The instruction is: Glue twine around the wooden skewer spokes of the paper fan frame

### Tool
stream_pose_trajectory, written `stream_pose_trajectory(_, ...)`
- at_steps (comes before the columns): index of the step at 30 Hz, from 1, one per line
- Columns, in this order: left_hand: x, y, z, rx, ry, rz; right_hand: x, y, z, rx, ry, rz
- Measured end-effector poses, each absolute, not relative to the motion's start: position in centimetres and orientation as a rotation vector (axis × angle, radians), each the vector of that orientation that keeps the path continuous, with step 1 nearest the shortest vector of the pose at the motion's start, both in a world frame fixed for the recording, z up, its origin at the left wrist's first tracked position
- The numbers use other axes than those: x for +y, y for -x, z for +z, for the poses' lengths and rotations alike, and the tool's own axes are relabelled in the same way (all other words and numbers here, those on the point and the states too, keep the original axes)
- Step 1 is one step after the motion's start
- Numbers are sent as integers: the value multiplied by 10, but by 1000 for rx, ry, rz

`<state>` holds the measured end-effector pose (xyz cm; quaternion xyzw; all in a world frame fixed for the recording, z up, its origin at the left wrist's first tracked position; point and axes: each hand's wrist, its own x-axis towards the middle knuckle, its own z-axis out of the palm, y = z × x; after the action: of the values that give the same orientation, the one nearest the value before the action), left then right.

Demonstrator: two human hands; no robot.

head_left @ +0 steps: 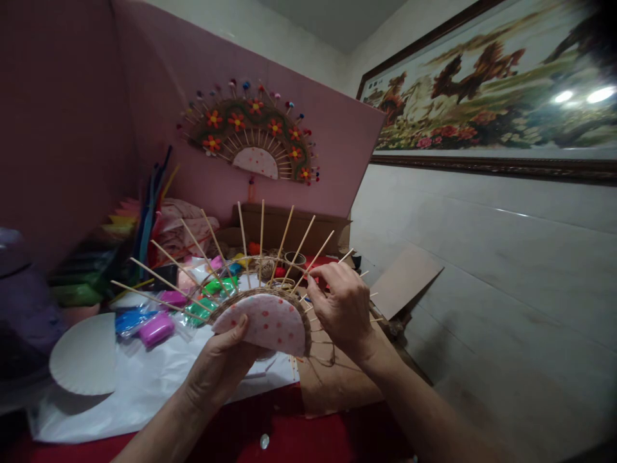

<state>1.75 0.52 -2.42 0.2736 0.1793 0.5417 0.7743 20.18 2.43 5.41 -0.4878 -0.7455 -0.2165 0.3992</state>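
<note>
My left hand [226, 360] grips the lower edge of a half-round fan base [277, 318], its thumb on the white cloth face with red-pink dots. Wooden sticks [262, 235] spread out from the curved edge, which is bound with brown twine. Higher up, a strand of twine [260, 258] arcs across the sticks. At the right side of the fan, my right hand [340, 308] pinches this twine between thumb and forefinger, close to a stick. Some right-hand sticks are hidden behind that hand. A loose strand hangs below it.
Behind the fan lie several bright clay packets [157, 328]. A white half paper plate [84, 354] rests at left on white sheeting. Brown cardboard [332, 386] lies at right. A finished flowered fan [255, 161] hangs on the pink board, beside a framed horse picture [448, 96].
</note>
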Motion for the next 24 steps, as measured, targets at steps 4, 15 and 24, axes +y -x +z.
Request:
stream_pose_trajectory(4, 6, -18, -24, 362, -600, 1177, 24, -202, 53, -1914, 1227, -562)
stream_pose_trajectory(15, 5, -20, -22, 377, -601, 1188, 20, -203, 51, -1964, 1189, -545)
stream_pose_trajectory(24, 6, -20, -22, 381, -609, 1210, 18, -206, 56, -1916, 1151, -520)
